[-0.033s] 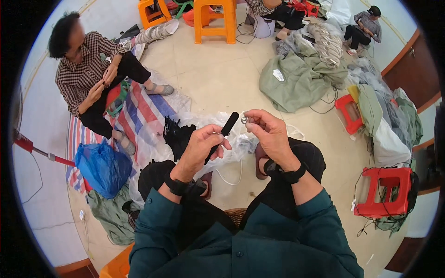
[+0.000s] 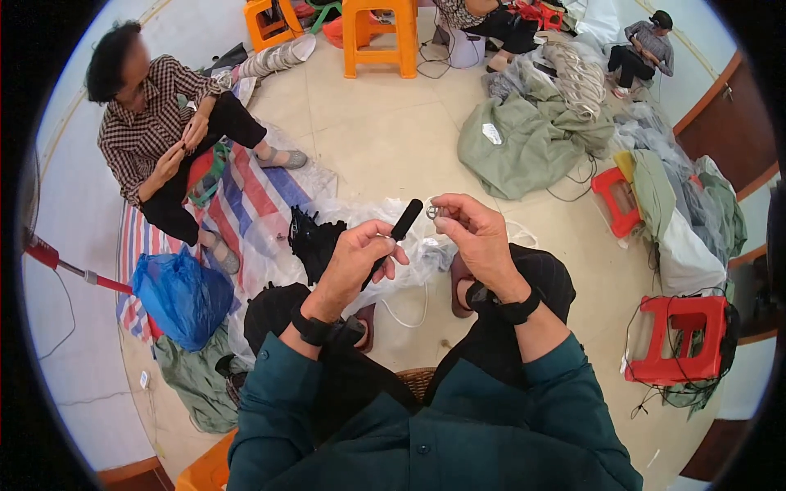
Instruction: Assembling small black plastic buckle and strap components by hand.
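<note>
Between its thumb and fingers, my left hand [image 2: 360,252] holds a black rod-like piece [image 2: 407,218], its rounded end tilted up and to the right. Its lower part passes behind my fingers. Just to the right, my right hand [image 2: 477,236] pinches a small shiny metal ring-shaped piece [image 2: 432,212] at thumb and fingertip. The metal piece and the rod's tip are close together but apart. Beyond my left hand, a bunch of black strips or cords [image 2: 311,237] lies on clear plastic sheeting [image 2: 266,250]. A white cord [image 2: 407,322] curves on the floor below my hands.
A person [image 2: 155,123] sits at the left beside a striped sheet [image 2: 246,184] and a blue plastic bag [image 2: 182,299]. Green fabric [image 2: 516,151] is heaped at the far right. Red stools [image 2: 679,340] stand at right, an orange stool [image 2: 379,41] at the back.
</note>
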The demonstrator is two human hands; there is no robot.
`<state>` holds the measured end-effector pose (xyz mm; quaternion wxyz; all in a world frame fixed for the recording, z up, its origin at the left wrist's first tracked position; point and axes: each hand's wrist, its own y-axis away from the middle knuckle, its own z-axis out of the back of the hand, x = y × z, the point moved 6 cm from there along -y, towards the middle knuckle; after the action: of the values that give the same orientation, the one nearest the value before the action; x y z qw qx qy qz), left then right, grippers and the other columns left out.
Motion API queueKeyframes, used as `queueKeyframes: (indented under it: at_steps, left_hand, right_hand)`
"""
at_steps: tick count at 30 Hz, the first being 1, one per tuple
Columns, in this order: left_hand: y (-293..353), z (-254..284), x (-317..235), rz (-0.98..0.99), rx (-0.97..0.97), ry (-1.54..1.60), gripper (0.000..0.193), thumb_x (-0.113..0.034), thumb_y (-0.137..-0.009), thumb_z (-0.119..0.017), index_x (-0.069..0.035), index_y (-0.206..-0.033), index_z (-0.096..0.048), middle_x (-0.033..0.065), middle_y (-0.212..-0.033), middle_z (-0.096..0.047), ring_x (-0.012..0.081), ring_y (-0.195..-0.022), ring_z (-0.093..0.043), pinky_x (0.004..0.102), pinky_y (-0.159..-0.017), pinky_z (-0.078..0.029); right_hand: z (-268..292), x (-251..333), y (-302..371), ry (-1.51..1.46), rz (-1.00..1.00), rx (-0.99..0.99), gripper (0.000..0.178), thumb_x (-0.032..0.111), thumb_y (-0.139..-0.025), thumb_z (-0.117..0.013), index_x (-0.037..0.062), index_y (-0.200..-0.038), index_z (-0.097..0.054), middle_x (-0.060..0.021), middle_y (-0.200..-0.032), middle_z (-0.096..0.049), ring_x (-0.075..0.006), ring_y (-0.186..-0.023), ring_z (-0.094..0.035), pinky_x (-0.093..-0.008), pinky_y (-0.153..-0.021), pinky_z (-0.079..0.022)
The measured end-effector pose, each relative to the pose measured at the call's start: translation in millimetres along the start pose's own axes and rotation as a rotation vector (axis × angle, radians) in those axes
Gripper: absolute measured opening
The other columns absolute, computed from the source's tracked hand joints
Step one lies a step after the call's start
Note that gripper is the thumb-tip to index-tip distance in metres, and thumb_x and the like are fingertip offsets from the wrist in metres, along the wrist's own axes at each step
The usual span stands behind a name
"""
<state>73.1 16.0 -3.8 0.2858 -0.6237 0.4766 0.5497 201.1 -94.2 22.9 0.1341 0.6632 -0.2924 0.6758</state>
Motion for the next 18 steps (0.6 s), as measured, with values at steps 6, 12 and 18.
queueKeyframes:
  at_steps: [6,12,18]
  left_hand:
    - [-2.8,6.0,-0.5,-0.116,-0.114,-0.295,0.020,-0.009,-0.084,-0.047,0.003,-0.093,-0.060,0.0080,-0.075,-0.063,0.0081,-0.059,-0.051,0.0200,-0.054,-0.040]
    - [-2.1,0.7,3.5,-0.183,-0.103,-0.398,0.023,-0.009,-0.085,-0.045,0.005,-0.091,-0.061,0.0060,-0.072,-0.062,0.0085,-0.062,-0.049,0.0222,-0.059,-0.041]
    - [-0.2,0.4,2.4,-0.155,-0.124,-0.417,0.019,-0.006,-0.084,-0.049,0.004,-0.094,-0.061,0.0025,-0.068,-0.059,0.0075,-0.063,-0.049,0.0210,-0.058,-0.039]
  right_hand:
    - [3.2,-5.8,-2.6,-0.063,-0.043,-0.028,0.021,0.000,-0.081,-0.059,-0.0005,-0.102,-0.059,0.0029,-0.080,-0.052,-0.0042,-0.072,-0.050,-0.0172,-0.065,-0.042]
    - [-1.5,-2.6,-2.0,-0.082,-0.025,-0.049,0.020,0.000,-0.082,-0.059,-0.0012,-0.102,-0.059,0.0038,-0.078,-0.049,-0.0036,-0.068,-0.047,-0.0166,-0.060,-0.040]
    - [1.2,-4.5,-1.3,-0.070,-0.011,-0.037,0.019,0.000,-0.082,-0.058,-0.0015,-0.101,-0.058,0.0029,-0.077,-0.050,-0.0045,-0.068,-0.047,-0.0177,-0.060,-0.040]
